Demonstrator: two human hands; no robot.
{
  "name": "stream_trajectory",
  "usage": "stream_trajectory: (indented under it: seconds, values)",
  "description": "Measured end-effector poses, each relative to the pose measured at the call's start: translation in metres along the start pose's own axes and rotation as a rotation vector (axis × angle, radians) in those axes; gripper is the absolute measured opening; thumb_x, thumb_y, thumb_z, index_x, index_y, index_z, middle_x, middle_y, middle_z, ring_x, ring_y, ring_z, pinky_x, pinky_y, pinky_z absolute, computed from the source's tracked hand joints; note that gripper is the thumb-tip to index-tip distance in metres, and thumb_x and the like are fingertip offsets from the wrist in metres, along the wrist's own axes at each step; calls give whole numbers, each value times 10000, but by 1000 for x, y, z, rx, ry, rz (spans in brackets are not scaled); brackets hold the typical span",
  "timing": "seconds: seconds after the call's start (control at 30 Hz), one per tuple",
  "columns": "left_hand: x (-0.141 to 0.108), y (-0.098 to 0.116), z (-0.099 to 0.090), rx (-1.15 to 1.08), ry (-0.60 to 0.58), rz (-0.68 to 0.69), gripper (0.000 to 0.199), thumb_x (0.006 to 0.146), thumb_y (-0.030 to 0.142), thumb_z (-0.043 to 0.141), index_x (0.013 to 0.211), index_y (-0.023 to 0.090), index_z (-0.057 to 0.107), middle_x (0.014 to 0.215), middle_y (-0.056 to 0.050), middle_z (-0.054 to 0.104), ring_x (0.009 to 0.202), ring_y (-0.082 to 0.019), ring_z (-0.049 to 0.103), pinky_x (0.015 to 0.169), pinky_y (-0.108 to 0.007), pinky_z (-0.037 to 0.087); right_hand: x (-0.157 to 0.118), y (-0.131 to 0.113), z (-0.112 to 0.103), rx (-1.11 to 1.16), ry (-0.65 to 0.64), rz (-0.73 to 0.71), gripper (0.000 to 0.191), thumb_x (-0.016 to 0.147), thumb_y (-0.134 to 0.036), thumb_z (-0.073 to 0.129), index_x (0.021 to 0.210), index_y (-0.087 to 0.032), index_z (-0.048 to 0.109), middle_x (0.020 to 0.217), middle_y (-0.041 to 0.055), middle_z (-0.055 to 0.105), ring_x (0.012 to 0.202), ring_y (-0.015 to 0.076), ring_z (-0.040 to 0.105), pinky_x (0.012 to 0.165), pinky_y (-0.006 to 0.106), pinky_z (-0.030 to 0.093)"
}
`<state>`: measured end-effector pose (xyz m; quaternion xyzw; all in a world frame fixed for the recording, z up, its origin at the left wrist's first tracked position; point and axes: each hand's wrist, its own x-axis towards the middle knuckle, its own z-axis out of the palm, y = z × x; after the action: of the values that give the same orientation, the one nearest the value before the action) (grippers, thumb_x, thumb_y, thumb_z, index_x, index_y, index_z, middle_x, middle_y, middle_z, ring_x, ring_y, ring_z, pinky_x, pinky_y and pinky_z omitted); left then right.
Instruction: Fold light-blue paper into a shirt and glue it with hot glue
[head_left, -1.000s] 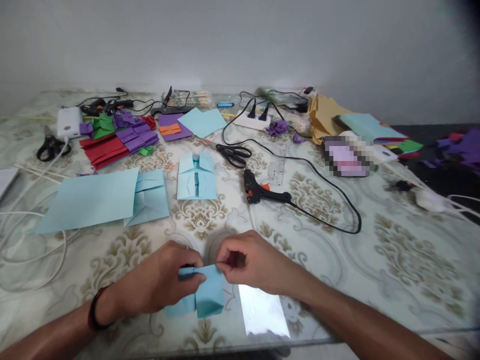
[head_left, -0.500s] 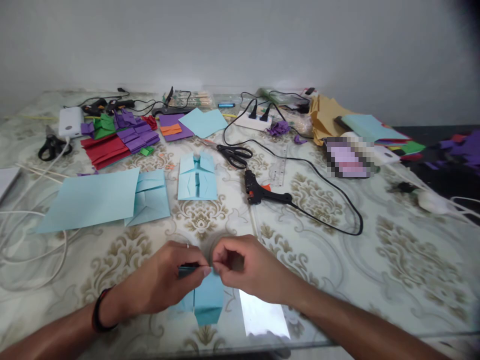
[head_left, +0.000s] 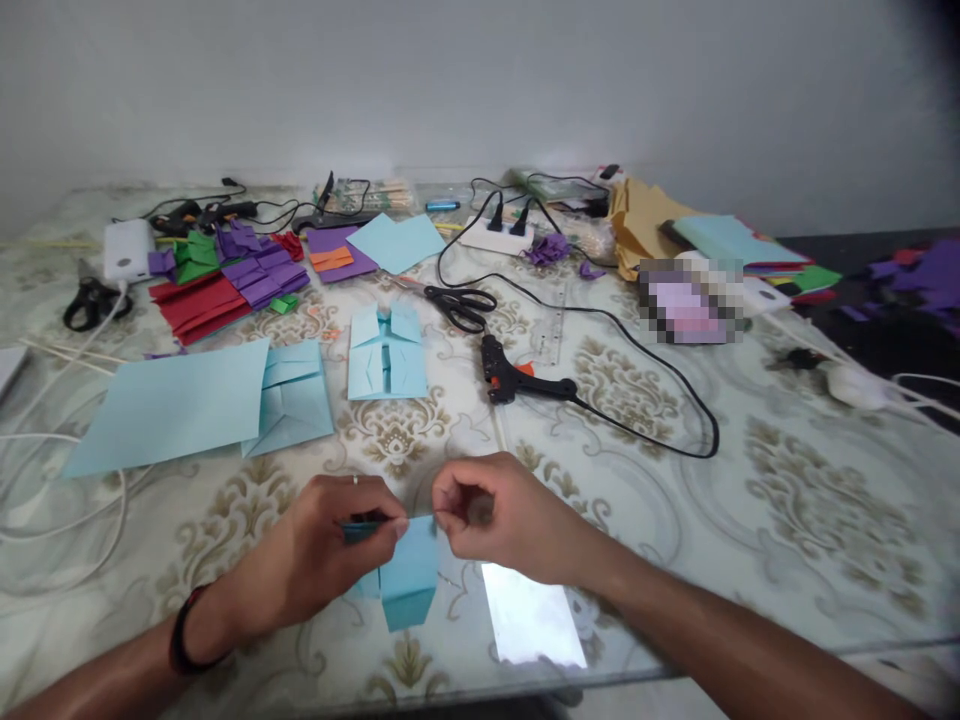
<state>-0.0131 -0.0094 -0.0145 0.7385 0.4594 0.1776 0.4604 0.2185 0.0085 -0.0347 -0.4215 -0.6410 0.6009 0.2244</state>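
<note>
A folded piece of light blue paper [head_left: 409, 575] is between my hands near the table's front edge. My left hand [head_left: 330, 550] pinches its upper edge between thumb and fingers and covers much of its left side. At the paper's top right corner, my right hand [head_left: 499, 520] has thumb and forefinger pinched together, closed on that corner. Beyond them lies another folded light blue paper [head_left: 388, 365] with a slit down its middle. To the left, a flat light blue sheet [head_left: 172, 405] overlaps one more folded blue paper [head_left: 300, 400].
A black glue gun [head_left: 525, 375] with a looping cord lies right of centre, near black-handled scissors [head_left: 461, 305] and a clear ruler [head_left: 553, 325]. Folded red paper [head_left: 195, 305] and purple paper [head_left: 266, 270] lie at back left. A white power strip [head_left: 495, 236] stands at the back.
My right hand has shifted slightly right along the paper's upper edge, away from my left fingertips. The left hand keeps its pinch. The whole view has shifted a little.
</note>
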Motion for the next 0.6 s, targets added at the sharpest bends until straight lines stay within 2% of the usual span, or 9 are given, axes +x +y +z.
stream_trajectory:
  seconds: [0.13,0.2,0.27,0.4,0.5,0.6]
  values:
    - [-1,-3,-3,-7,23,-42,216,986,280,595,837,207,734,782,31,737,712,-119,628,679,-226,449,1,-2,-7,42,39,-33,72,722,-124,628,720,-190,598,700,-27,618,643,116,542,613,233,447]
    - [-1,-4,-2,-32,27,-55,216,987,302,606,854,216,753,800,28,751,725,-124,641,690,-227,460,0,-2,-4,59,34,-59,16,798,-194,652,799,-190,637,745,-15,637,675,127,574,647,247,479]
    - [-1,-3,0,-66,25,-64,209,981,313,619,868,222,770,811,22,765,736,-131,654,702,-231,474,-1,-2,1,42,21,-64,50,838,-238,667,833,-189,665,744,-13,648,667,126,582,636,243,480]
    - [0,-2,4,-117,20,-48,168,957,280,632,897,218,777,840,1,750,766,-141,652,712,-239,487,-4,1,13,-15,38,-35,55,809,-193,663,755,-189,654,671,-25,637,592,108,550,548,212,426]
    - [1,-1,4,-144,1,-50,136,927,250,644,861,200,753,833,-6,716,764,-144,625,724,-250,487,-6,1,18,-84,66,-88,49,768,-155,656,735,-191,649,655,-32,635,577,103,549,546,207,425]
    - [1,-1,4,-164,-33,-109,125,909,251,658,828,186,727,807,-3,699,745,-144,600,704,-253,477,-7,0,19,-144,98,-161,71,756,-134,640,718,-194,634,645,-41,623,581,98,553,564,205,428]
